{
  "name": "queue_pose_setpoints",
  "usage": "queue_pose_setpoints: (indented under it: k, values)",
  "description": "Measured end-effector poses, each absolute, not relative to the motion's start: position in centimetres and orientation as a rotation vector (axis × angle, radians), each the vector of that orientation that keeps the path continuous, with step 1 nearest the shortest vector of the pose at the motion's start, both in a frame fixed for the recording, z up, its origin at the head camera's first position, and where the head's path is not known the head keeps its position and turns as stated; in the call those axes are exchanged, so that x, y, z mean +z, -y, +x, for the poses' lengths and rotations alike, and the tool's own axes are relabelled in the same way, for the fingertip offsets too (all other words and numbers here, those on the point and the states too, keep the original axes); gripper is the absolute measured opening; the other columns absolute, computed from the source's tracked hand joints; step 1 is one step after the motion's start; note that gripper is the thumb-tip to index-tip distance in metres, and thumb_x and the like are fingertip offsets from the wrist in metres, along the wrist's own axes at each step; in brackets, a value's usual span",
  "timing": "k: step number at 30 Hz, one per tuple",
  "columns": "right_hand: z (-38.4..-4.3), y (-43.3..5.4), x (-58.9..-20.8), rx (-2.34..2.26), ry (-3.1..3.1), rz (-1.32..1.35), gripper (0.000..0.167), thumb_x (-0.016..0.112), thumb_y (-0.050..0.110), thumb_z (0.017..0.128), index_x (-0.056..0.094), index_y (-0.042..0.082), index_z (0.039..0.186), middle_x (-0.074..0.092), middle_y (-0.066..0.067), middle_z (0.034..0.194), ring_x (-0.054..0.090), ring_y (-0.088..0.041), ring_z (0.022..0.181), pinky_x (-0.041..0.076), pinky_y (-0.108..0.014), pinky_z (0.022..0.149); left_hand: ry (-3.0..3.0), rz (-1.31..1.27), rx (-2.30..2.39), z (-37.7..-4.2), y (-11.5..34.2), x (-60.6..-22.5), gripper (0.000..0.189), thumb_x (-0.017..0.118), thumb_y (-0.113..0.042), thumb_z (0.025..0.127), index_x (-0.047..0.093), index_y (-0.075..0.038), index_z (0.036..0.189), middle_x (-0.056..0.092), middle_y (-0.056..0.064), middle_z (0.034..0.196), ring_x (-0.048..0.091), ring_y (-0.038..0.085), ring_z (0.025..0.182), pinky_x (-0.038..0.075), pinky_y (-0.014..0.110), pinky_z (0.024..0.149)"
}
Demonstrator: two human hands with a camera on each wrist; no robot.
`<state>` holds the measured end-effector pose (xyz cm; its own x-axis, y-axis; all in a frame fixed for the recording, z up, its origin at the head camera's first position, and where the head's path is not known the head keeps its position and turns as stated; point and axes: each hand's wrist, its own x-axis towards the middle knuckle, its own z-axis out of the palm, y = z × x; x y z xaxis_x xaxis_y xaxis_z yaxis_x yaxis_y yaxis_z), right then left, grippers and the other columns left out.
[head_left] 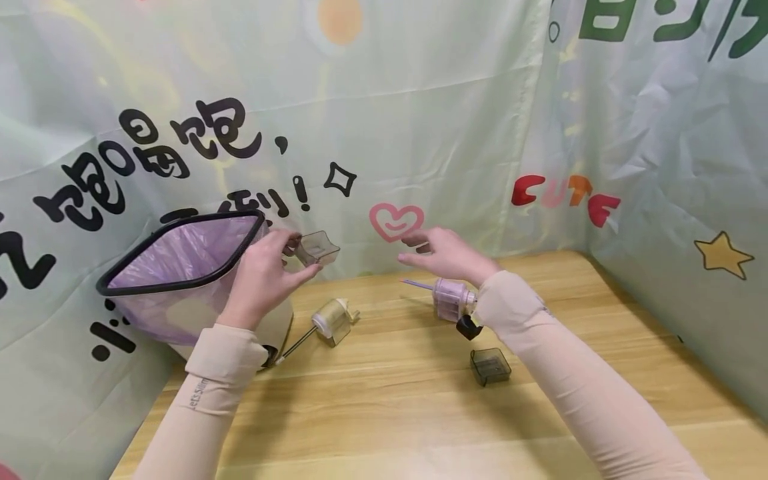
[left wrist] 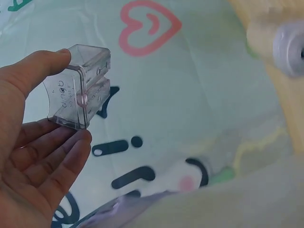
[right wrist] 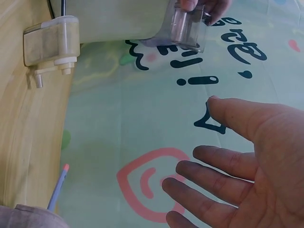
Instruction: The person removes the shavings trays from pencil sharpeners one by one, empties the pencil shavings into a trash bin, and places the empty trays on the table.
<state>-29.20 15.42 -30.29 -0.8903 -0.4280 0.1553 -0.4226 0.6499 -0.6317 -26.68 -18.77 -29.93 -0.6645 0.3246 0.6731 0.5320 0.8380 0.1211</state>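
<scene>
Between thumb and fingers, my left hand (head_left: 258, 270) holds a clear, smoky plastic shavings box (head_left: 318, 248) up beside the bin's rim. The left wrist view shows printed lettering on this box (left wrist: 66, 90), which is tilted on its side. My right hand (head_left: 441, 252) hovers over the back of the table, fingers spread and holding nothing. Below it lies a purple crank pencil sharpener (head_left: 449, 300) with a purple pencil (head_left: 417, 284) sticking out. A cream sharpener (head_left: 332, 321) with a dark pencil (head_left: 298, 345) lies nearer the left hand.
A bin (head_left: 180, 283) with a black rim and purple liner stands at the left. Another smoky plastic box (head_left: 490, 367) sits on the wooden table (head_left: 372, 413) near the right forearm. Printed cloth (head_left: 450, 133) hangs behind and along both sides.
</scene>
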Motion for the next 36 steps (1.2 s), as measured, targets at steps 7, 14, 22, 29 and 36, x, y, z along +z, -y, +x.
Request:
queue_pose_setpoints:
  k: [7, 14, 22, 29, 36]
  values:
    - [-28.8, -16.2, -30.6, -1.091, -2.841, -0.708, 0.057, 0.068, 0.037, 0.106, 0.058, 0.006, 0.153, 0.061, -0.017, 0.155, 0.066, -0.037, 0.135, 0.051, -0.053, 0.119, 2.454, -0.574, -0.471, -27.2, 17.2, -31.4, 0.062, 0.092, -0.035, 0.084, 0.066, 0.0, 0.128, 0.077, 0.02, 0.114, 0.072, 0.04, 0.097, 0.06, 0.055, 0.087]
    - [-28.4, -17.2, -31.0, -1.137, -2.822, -0.691, 0.056, 0.068, 0.036, 0.106, 0.058, 0.005, 0.153, 0.062, -0.017, 0.154, 0.066, -0.038, 0.135, 0.051, -0.054, 0.118, 2.502, -0.589, -0.58, -27.4, 15.7, -32.9, 0.06, 0.092, -0.035, 0.084, 0.067, 0.0, 0.126, 0.076, 0.015, 0.112, 0.075, 0.032, 0.092, 0.064, 0.047, 0.084]
    - [-27.7, -18.6, -31.8, -1.146, -2.811, -0.698, 0.055, 0.066, 0.036, 0.107, 0.058, 0.005, 0.152, 0.063, -0.019, 0.152, 0.067, -0.039, 0.132, 0.053, -0.056, 0.115, 2.55, -0.639, -0.688, -27.8, 13.4, -35.1, 0.055, 0.093, -0.035, 0.083, 0.067, -0.002, 0.118, 0.075, 0.01, 0.102, 0.075, 0.027, 0.089, 0.065, 0.042, 0.081]
    - [-27.6, -20.2, -33.1, -1.223, -2.747, -0.655, 0.052, 0.061, 0.035, 0.11, 0.058, 0.004, 0.152, 0.064, -0.02, 0.15, 0.067, -0.04, 0.13, 0.057, -0.053, 0.109, 2.63, -0.641, -0.845, -28.2, 11.2, -36.7, 0.054, 0.094, -0.035, 0.083, 0.067, -0.004, 0.119, 0.075, 0.009, 0.104, 0.075, 0.025, 0.092, 0.066, 0.039, 0.084]
    - [-27.6, -21.7, -33.9, -1.365, -2.61, -0.546, 0.053, 0.054, 0.035, 0.114, 0.053, 0.0, 0.153, 0.062, -0.024, 0.148, 0.065, -0.039, 0.134, 0.058, -0.053, 0.109, 2.669, -0.672, -0.85, -28.6, 9.5, -38.7, 0.053, 0.095, -0.032, 0.082, 0.068, -0.004, 0.117, 0.075, 0.008, 0.102, 0.074, 0.023, 0.091, 0.065, 0.036, 0.082]
